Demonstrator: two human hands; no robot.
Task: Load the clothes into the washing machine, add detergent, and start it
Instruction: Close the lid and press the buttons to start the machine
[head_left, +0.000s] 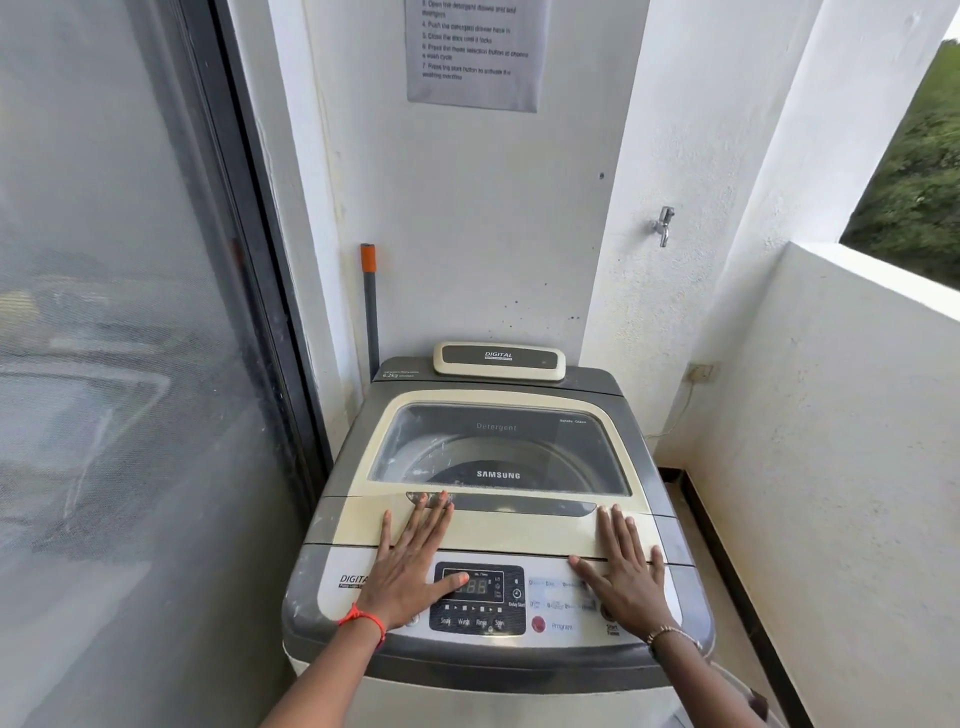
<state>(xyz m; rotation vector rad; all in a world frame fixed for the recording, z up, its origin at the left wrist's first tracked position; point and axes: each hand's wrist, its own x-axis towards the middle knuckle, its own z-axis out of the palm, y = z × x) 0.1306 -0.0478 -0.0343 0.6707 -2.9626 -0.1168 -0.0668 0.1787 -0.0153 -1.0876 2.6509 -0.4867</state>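
A top-loading washing machine (332, 519) in grey and cream stands before me with its lid (519, 530) closed. Through the lid's window (498, 447) I see the drum; whether clothes lie inside I cannot tell. My left hand (410, 561) lies flat on the lid's front left, fingers spread, thumb over the control panel (483, 597). My right hand (623, 566) lies flat on the lid's front right, its heel over the buttons near the start button. Both hands hold nothing. The display shows digits. No detergent container is in view.
A glass sliding door (130, 364) is close on the left. A low white balcony wall (831, 415) bounds the right. A tap (663, 224) sticks out of the wall behind, a paper notice (475, 52) hangs above, and a grey pole with orange tip (370, 306) leans behind the machine.
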